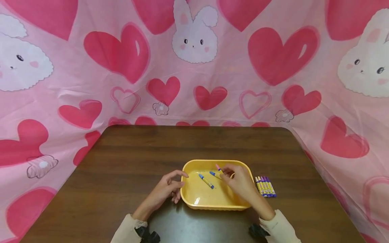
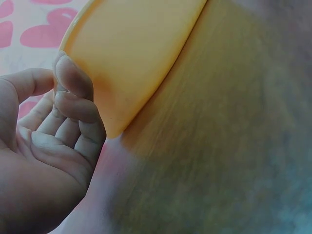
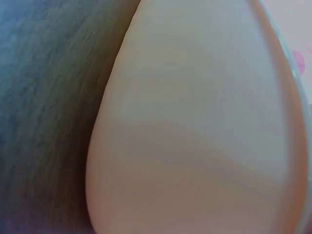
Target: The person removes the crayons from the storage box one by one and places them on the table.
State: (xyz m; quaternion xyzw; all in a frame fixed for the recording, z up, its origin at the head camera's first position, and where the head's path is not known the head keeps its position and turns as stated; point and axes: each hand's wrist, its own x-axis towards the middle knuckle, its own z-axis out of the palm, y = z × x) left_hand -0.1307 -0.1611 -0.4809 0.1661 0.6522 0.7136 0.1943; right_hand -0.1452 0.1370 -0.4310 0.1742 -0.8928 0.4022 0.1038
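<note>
With twelve at the far edge of the desk (image 1: 136,158), a yellow tray (image 1: 215,207) sits near the person, between both hands. The left hand (image 1: 167,186) is at the tray's nine o'clock side, pinching the rim between thumb and forefinger; the left wrist view shows the fingertips bent at the edge. The right hand (image 1: 239,180) reaches in from four o'clock, its fingers pinched narrow on a pink-tipped crayon (image 1: 218,167), which slants over the tray with its tip toward eleven.

Inside, a blue-tipped crayon (image 1: 206,181) lies a little toward nine from the middle, its tip aimed between ten and eleven. Near it, at its two o'clock, is a second blue crayon (image 1: 214,174), partly hidden by the right fingers; whether they touch it I cannot tell. Just outside the tray, at three o'clock, a row of crayons (image 1: 265,187) lies side by side, purple tips among them.

Pale sleeves (image 1: 281,226) come in at seven and five o'clock. Beyond the desk hangs a pink cloth (image 1: 234,74) printed with hearts and rabbits.
</note>
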